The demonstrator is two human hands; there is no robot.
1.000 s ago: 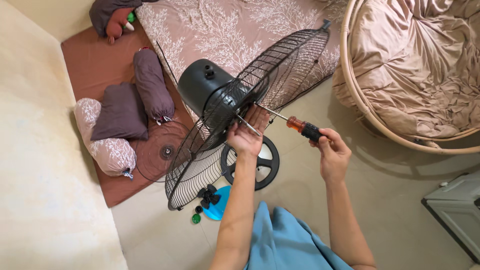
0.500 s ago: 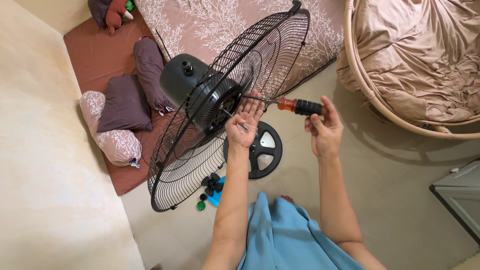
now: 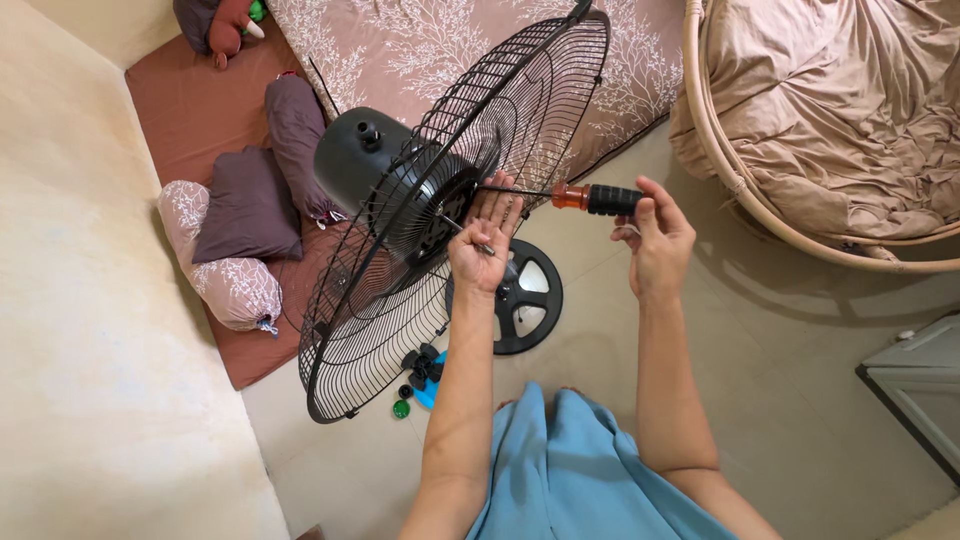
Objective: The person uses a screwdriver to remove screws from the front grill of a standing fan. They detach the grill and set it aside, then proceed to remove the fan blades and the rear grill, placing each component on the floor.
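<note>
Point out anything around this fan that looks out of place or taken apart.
The fan is partly dismantled: its rear grille is bare, with no blades or front guard. A round grille lies on the brown mat, and small black and green parts sit loose on the floor.

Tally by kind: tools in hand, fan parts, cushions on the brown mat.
Orange-and-black-handled screwdriver, in right hand: 1
Black fan parts: 3 (wire grille, which left hand touches; motor housing; round base)
Cushions: 4 (dark bolster, dark pillow, patterned bolster, dark cushion at top edge)
Total: 8
</note>
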